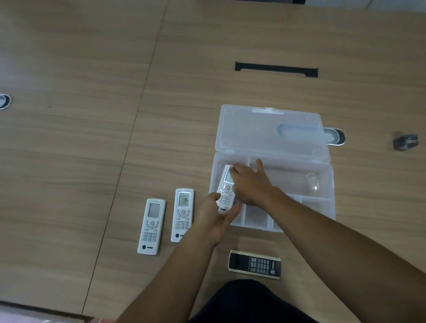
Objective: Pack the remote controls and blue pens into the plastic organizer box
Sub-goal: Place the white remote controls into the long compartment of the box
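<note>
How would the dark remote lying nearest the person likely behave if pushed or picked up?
The dark remote looks like a rigid plastic slab lying flat on the wooden table, so it would probably slide rather than roll or tip. Its slim shape suggests it is light enough for one hand. The glossy-looking face may be a little slippery, though the picture cannot confirm that.

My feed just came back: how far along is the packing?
Done: the organizer box lies open. In hand: both the left hand and right hand are setting a white remote into its left compartment. Left: two white remotes and a black remote on the table. No blue pens are visible.
</note>
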